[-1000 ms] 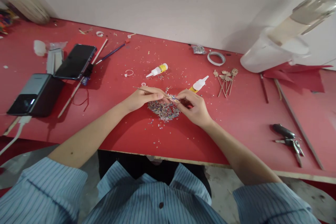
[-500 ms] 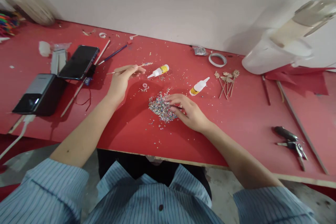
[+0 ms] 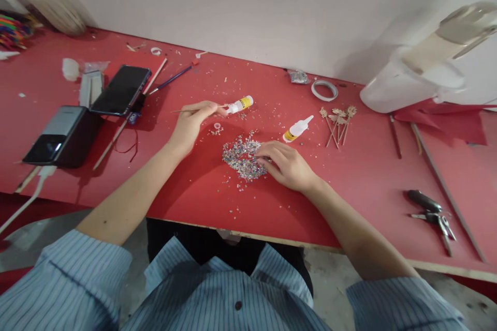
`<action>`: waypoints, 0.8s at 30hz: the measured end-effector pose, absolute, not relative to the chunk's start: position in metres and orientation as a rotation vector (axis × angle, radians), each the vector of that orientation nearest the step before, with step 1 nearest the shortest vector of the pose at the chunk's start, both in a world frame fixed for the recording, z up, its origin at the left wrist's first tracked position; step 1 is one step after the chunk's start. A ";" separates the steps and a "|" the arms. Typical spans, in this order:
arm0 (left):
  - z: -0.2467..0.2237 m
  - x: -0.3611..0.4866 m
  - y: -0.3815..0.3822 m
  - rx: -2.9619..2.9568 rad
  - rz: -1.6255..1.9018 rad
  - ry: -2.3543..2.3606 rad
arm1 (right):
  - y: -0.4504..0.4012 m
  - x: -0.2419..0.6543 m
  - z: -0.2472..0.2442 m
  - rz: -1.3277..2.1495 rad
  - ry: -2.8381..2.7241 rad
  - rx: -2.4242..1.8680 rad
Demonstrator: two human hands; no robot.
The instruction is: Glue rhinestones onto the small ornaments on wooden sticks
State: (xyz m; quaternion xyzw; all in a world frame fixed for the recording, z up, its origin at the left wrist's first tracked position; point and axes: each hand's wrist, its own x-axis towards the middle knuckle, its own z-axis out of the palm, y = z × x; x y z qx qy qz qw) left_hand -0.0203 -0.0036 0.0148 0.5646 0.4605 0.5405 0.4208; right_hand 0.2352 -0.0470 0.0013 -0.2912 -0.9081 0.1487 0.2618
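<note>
My left hand [image 3: 191, 125] pinches a thin wooden stick [image 3: 179, 111] that lies almost level above the red table. The stick's far end is by the fingertips, close to the nozzle of a small glue bottle [image 3: 241, 105] with a yellow label. My right hand [image 3: 290, 166] has its fingers bent together at the right edge of a pile of tiny shiny multicoloured flakes [image 3: 237, 159]. Something dark shows between those fingers, too small to name. A second glue bottle [image 3: 298, 129] lies beyond the right hand. Near the left wrist is a small pale ring [image 3: 217, 125] among loose flakes.
Flower-topped wooden sticks [image 3: 338, 120] and a tape roll [image 3: 324, 90] lie back right, before a white bucket [image 3: 407, 83]. Keys [image 3: 433, 214] are at right. On the left stand a phone [image 3: 122, 90] and a dark box-like device [image 3: 62, 137] with a white cable. A paintbrush [image 3: 173, 80] lies behind.
My left hand has turned the stick, bringing its flake-covered end down towards the near bottle's nozzle. My right hand has drawn slightly right, and a bare gap shows in the flake pile.
</note>
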 end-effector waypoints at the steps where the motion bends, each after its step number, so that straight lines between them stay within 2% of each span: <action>1: 0.015 -0.019 -0.006 1.415 1.313 1.122 | -0.047 0.235 0.001 0.394 -2.427 -0.802; 7: 0.013 -0.012 -0.014 1.373 1.034 0.927 | -0.047 0.236 -0.003 0.355 -2.314 -0.938; 24: 0.014 -0.012 -0.016 1.560 0.892 0.912 | -0.041 0.241 -0.003 0.429 -2.468 -1.049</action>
